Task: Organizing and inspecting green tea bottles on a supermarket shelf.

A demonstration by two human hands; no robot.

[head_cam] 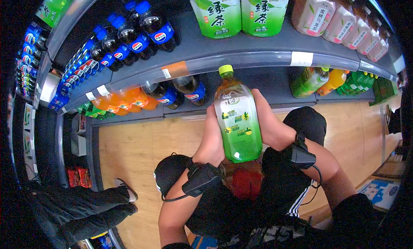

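A large plastic bottle of tea with a yellow-green cap and a white-to-green label is held upright between my two hands, in front of the lower shelf. My left hand presses along its left side. On the right side, my right hand grips it; most fingers of both hands are hidden behind the bottle. A black device is strapped to my left wrist and another black device to my right. My bent knees show below, in black trousers with white stripes.
The upper shelf bears cola bottles, green tea bottles and pink-labelled bottles. Orange soda bottles and more cola bottles stand on the lower shelf. Another person's legs are at the left. Boxes lie at the right.
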